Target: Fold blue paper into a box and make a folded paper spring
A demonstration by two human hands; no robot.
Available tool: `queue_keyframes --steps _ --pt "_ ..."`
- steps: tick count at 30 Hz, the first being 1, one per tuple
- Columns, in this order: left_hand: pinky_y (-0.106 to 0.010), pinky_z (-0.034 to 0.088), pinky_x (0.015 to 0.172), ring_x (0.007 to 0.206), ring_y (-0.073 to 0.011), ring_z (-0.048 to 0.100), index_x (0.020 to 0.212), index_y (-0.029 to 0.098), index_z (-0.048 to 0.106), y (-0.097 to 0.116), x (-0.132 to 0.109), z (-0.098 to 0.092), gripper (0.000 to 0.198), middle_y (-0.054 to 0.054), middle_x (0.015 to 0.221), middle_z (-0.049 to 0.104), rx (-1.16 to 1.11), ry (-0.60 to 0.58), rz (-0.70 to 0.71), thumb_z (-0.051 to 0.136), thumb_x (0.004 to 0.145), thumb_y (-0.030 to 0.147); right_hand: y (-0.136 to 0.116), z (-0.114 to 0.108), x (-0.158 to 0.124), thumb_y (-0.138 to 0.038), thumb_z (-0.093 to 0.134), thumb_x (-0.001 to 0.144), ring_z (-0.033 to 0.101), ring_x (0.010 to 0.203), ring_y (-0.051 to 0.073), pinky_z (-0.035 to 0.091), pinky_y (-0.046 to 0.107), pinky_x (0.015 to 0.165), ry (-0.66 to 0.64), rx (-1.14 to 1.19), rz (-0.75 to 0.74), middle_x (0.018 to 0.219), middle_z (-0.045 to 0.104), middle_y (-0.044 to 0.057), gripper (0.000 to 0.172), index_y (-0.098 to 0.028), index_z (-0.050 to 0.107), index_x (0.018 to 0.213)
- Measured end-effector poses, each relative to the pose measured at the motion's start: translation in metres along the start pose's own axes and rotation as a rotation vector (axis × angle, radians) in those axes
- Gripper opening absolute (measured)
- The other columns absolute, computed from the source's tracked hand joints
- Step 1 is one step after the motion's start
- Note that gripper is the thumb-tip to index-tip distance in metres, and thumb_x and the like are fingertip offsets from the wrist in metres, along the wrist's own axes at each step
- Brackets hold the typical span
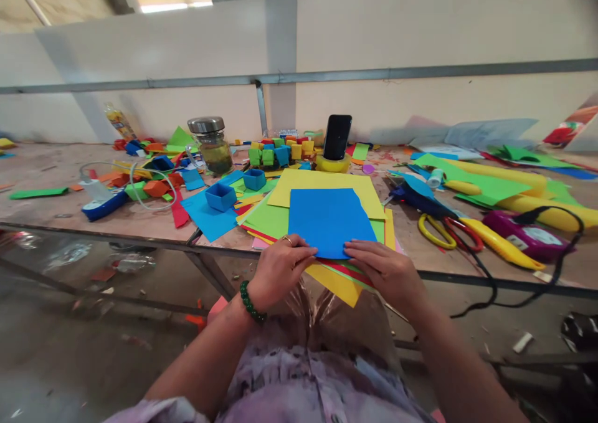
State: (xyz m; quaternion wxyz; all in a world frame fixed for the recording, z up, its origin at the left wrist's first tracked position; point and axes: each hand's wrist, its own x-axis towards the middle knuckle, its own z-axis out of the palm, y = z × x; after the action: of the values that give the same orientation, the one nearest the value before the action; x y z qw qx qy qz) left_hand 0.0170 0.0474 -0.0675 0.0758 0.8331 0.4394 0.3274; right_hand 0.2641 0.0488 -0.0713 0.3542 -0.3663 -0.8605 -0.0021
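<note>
Your left hand [283, 264] and right hand [390, 270] both touch the near edge of the blue sheet [331, 220], fingers close together; whether they pinch it or only press, you cannot tell from here. The sheet lies over a yellow sheet [322, 179] and other coloured paper, at the near edge of the tabletop [37, 210]. You seem to be lining up or folding that edge; the next move would call for light, even pressure from both sides. Your fingertips hide parts of the edge, so any crease is unclear, and the lower layers are mostly covered.
</note>
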Motion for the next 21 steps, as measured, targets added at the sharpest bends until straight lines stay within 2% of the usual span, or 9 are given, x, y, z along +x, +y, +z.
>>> queue_keyframes --steps 3,6,10,13,15,18,21 --pt "-0.026 0.049 0.075 0.091 -0.0169 0.063 0.097 0.024 0.074 0.004 0.002 -0.003 0.022 -0.006 0.09 0.065 0.04 -0.033 -0.042 0.053 0.091 0.029 -0.001 0.001 -0.002 -0.02 0.055 0.091 0.068 0.1 0.02 0.055 0.035 0.09 0.036 0.031 0.062 0.103 0.075 0.005 0.019 -0.022 0.073 0.099" --pt "-0.028 0.048 0.074 0.09 -0.0184 0.06 0.097 0.024 0.072 0.015 0.007 -0.005 0.024 -0.006 0.092 0.062 0.2 -0.079 -0.073 0.05 0.093 0.031 -0.002 -0.002 0.003 -0.025 0.056 0.09 0.07 0.095 0.019 0.056 0.033 0.087 0.021 0.022 0.122 0.098 0.076 0.004 0.017 -0.023 0.073 0.092" --pt "-0.03 0.046 0.071 0.088 -0.0212 0.057 0.093 0.023 0.071 0.035 0.018 -0.006 0.026 -0.007 0.09 0.062 0.386 -0.196 -0.023 0.046 0.094 0.031 -0.01 -0.007 0.011 -0.029 0.053 0.092 0.07 0.091 0.019 0.056 0.03 0.078 -0.107 -0.121 0.158 0.103 0.074 0.004 0.021 -0.024 0.072 0.099" --pt "-0.03 0.044 0.069 0.087 -0.0215 0.056 0.085 0.021 0.07 0.041 0.028 -0.005 0.026 -0.006 0.088 0.062 0.395 -0.246 0.03 0.047 0.093 0.03 -0.019 -0.009 0.019 -0.031 0.051 0.093 0.069 0.085 0.019 0.053 0.028 0.067 -0.21 -0.273 0.16 0.103 0.074 0.003 0.022 -0.027 0.073 0.099" --pt "-0.029 0.044 0.07 0.087 -0.021 0.055 0.082 0.02 0.07 0.04 0.034 -0.004 0.027 -0.006 0.086 0.062 0.371 -0.248 0.042 0.047 0.093 0.03 -0.021 -0.01 0.024 -0.031 0.05 0.093 0.067 0.085 0.019 0.05 0.028 0.067 -0.246 -0.308 0.159 0.098 0.074 0.002 0.024 -0.028 0.074 0.095" --pt "-0.029 0.044 0.072 0.087 -0.0196 0.056 0.086 0.022 0.072 0.034 0.039 -0.003 0.026 -0.004 0.086 0.063 0.296 -0.245 0.02 0.049 0.093 0.033 -0.014 -0.012 0.028 -0.033 0.049 0.093 0.065 0.088 0.021 0.05 0.032 0.074 -0.265 -0.207 0.166 0.096 0.073 0.004 0.026 -0.027 0.074 0.095" --pt "-0.028 0.044 0.071 0.086 -0.0183 0.057 0.09 0.025 0.073 0.029 0.042 -0.002 0.025 -0.002 0.087 0.065 0.241 -0.25 0.003 0.051 0.092 0.036 0.002 -0.014 0.027 -0.041 0.05 0.091 0.065 0.091 0.022 0.051 0.035 0.079 -0.264 0.02 0.209 0.098 0.073 0.005 0.029 -0.027 0.075 0.096"
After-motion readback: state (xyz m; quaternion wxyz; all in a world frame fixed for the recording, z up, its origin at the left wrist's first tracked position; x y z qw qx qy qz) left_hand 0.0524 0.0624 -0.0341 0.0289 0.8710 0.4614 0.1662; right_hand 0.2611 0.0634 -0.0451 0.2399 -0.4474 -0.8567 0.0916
